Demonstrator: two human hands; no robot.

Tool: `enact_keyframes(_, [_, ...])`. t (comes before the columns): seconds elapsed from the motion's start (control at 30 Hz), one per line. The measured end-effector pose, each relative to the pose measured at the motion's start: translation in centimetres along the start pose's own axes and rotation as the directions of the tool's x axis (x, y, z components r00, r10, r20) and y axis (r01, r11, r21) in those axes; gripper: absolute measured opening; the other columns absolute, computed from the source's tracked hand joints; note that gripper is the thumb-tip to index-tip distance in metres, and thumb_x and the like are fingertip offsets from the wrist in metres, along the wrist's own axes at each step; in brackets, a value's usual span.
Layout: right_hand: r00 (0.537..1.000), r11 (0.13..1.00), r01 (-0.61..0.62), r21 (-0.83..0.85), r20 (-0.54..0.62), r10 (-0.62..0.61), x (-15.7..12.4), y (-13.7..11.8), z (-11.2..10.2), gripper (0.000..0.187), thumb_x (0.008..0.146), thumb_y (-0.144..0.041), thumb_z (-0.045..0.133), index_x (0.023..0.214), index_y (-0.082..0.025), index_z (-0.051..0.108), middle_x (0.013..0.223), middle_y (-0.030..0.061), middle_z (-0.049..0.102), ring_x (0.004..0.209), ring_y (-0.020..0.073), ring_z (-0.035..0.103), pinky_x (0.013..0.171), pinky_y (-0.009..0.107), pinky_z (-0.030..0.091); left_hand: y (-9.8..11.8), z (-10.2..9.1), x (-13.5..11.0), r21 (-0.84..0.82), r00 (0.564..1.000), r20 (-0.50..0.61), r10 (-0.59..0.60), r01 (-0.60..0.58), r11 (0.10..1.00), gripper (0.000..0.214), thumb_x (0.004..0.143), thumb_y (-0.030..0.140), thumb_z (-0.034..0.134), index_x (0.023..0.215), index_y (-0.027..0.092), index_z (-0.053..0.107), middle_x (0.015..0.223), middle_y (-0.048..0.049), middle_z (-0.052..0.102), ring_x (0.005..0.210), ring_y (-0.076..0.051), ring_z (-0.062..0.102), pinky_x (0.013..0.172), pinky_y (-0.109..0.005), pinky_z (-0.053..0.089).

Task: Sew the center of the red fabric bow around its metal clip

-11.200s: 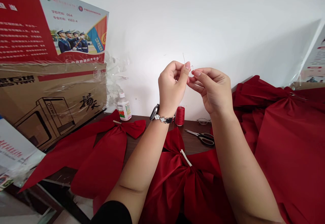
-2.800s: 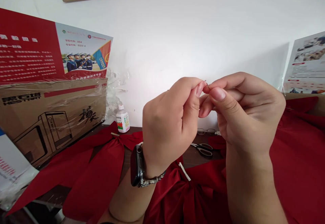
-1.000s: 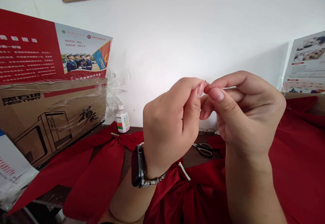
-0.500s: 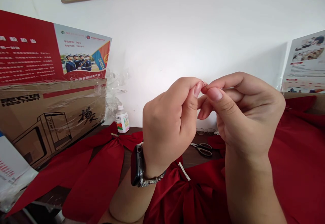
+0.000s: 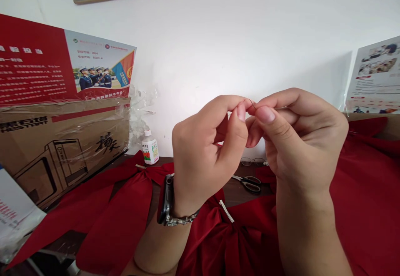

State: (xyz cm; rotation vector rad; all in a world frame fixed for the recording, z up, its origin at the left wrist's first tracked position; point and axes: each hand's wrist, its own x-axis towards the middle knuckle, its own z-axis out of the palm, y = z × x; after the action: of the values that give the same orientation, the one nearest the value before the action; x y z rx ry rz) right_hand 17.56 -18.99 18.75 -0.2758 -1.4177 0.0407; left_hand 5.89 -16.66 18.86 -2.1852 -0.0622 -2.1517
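Head view: right fingers pinch a needle, left fingers a barely visible thread.

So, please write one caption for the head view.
Right hand pinches a thin needle beside the left hand, above a red fabric bow.

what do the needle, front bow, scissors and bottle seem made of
Needle: probably metal, being so thin and straight; finish too small to judge.
Front bow: fabric, low-sheen, by its soft folds; fibre unclear.
Scissors: silvery, likely steel blades; smooth black handles, probably plastic.
Bottle: white, probably plastic, by its moulded-looking neck and cap.
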Motion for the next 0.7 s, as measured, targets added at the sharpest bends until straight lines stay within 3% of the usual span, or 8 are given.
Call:
enact_keyframes(0.17, [1.000,1.000,0.011,0.004,-0.004,-0.011,0.0,-0.3,0.1,0.009,0.082,-0.013,0.065,0.076,-0.019,0.068,0.052,-0.0053,0.062,0.048,0.0098,0.062,0.044,0.021,0.052,-0.3,0.1,-0.2,-0.102,0.998,-0.035,-0.052,0.048,0.994,0.018,0.089,0.016,0.051,0.087,0.018,0.068,0.065,0.0011,0.063,0.049,-0.007,0.052,0.044,-0.022,0.042])
enact_keyframes(0.33, [1.000,1.000,-0.002,-0.012,-0.002,0.002,-0.3,-0.7,0.1,0.008,0.083,-0.016,0.066,0.076,-0.020,0.068,0.050,-0.0052,0.059,0.044,0.0094,0.059,0.041,0.020,0.049,0.0,-0.3,-0.2,-0.090,0.994,-0.047,-0.098,0.093,0.992,0.016,0.088,0.019,0.056,0.087,0.020,0.071,0.061,0.0023,0.062,0.053,-0.007,0.050,0.040,-0.021,0.035])
enact_keyframes(0.53, [0.999,0.999,0.038,-0.026,-0.023,-0.038,-0.5,-1.3,0.2,0.009,0.081,-0.012,0.066,0.078,-0.019,0.070,0.048,-0.0047,0.060,0.041,0.0110,0.059,0.036,0.020,0.047,0.9,-1.0,-0.1,-0.159,0.985,0.059,-0.163,0.171,0.972,0.020,0.090,0.021,0.051,0.094,0.021,0.071,0.081,0.0004,0.070,0.064,-0.010,0.061,0.047,-0.019,0.045])
enact_keyframes(0.7, [0.998,0.998,0.045,-0.037,-0.042,-0.047,-0.6,-1.9,0.3,0.009,0.079,-0.009,0.067,0.081,-0.018,0.072,0.049,-0.0047,0.061,0.039,0.0105,0.058,0.035,0.021,0.049,1.1,-1.3,0.0,-0.149,0.984,0.106,-0.143,0.157,0.976,0.024,0.092,0.024,0.048,0.098,0.021,0.071,0.082,0.0010,0.070,0.068,-0.011,0.064,0.053,-0.020,0.050])
